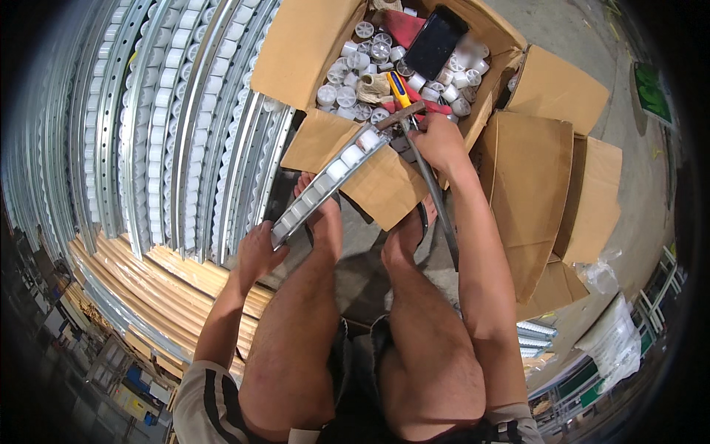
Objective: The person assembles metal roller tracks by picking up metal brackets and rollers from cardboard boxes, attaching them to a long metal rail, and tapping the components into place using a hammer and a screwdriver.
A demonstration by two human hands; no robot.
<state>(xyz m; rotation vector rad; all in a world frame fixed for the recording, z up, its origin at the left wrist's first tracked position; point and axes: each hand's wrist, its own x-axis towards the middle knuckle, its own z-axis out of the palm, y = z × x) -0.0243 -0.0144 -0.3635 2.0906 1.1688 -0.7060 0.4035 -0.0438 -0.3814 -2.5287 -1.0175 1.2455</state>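
Observation:
My left hand (pixel 260 250) is closed round the near end of a short metal roller track (pixel 325 182) filled with a row of white rollers. The track slants up and away to the right, over a flap of the cardboard box. At its far end, my right hand (pixel 439 142) grips a hammer (pixel 430 181) high on the handle, close under the head. The rusty-looking hammer head lies across or just above the track's end; I cannot tell whether they touch. Below my right hand the handle hangs down beside my forearm.
An open cardboard box (pixel 302 59) ahead holds many white wheels (pixel 346 96), a black phone-like device (pixel 436 43), red cloth (pixel 403 28) and a yellow-and-blue handled tool (pixel 399 89). Long roller tracks (pixel 159 133) are stacked at left above wooden-coloured lengths (pixel 140 275). Another open carton (pixel 526 185) stands at right.

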